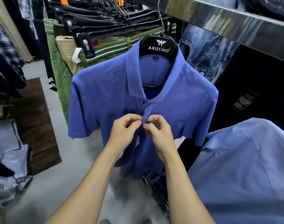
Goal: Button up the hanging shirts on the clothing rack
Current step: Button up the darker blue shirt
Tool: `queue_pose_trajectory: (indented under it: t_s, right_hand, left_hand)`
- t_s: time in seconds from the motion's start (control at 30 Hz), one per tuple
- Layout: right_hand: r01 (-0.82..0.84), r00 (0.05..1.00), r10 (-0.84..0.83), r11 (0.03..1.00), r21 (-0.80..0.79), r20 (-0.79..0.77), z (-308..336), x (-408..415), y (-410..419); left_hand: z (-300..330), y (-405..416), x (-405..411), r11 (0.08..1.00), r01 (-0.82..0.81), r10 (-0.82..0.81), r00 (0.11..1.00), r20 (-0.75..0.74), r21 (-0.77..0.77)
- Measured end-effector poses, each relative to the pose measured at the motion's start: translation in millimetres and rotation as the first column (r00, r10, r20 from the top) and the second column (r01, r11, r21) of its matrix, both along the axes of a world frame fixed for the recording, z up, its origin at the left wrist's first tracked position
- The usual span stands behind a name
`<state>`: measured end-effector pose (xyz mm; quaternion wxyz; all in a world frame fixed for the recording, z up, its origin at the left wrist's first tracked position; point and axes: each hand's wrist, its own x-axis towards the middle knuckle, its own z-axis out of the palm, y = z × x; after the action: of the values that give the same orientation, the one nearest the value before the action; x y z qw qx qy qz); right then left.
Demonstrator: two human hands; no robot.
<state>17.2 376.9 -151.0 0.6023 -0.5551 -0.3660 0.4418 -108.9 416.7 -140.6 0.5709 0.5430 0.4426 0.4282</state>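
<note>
Clothing shop: blue shirt (115, 88) hangs at twelve o'clock (black hanger (159, 46)); left hand (124, 131) and right hand (159, 131) fingers pinch its placket at a button (147, 118).

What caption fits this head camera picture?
Both hands, left and right, pinch the blue shirt placket at a button.

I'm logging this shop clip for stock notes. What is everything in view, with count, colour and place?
shirt: one, blue, centre, on the hanger
button: one visible, blue, on the placket between the hands
hanger: one, black with white lettering, hooked on the rail
rail: one, shiny metal, top right
second shirt: one, lighter blue, lower right
trousers: several, green, tan and dark, clipped in a row, upper left
jeans: count unclear, faded blue, behind the rail
plastic bags: several, grey, left on the floor
left hand: pinches the placket
right hand: pinches the placket at the button
</note>
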Motion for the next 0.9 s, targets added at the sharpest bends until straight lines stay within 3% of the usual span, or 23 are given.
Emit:
queue_pose_trajectory:
  t_s: [0.23, 0.5, 0.6, 0.73, 0.9]
  right_hand:
    - [-0.037, 0.998, 0.035, 0.999, -0.039, -0.049, -19, 0, -2]
    - [-0.059, 0.997, 0.055, 0.995, -0.077, -0.058, -33, 0, -5]
    - [-0.015, 0.998, 0.021, 0.995, -0.101, 0.067, -33, 3, -6]
    - [0.133, 0.949, -0.109, 0.989, -0.064, 0.297, -34, 7, -5]
    - [0.212, 0.878, -0.198, 0.977, 0.016, 0.436, -39, 3, -6]
  left_hand:
    - [-28, -3, -5, 0.995, 0.066, -0.067, 0.998, -0.019, -0.072]
    - [-39, -4, -3, 0.997, 0.023, -0.026, 0.999, -0.034, -0.076]
    - [-45, -5, -3, 1.000, 0.011, -0.014, 0.988, -0.155, -0.018]
    - [-49, 1, -9, 0.986, -0.148, 0.163, 0.960, -0.227, 0.079]
    - [-48, -6, -13, 0.990, -0.097, 0.120, 0.961, -0.248, 0.105]
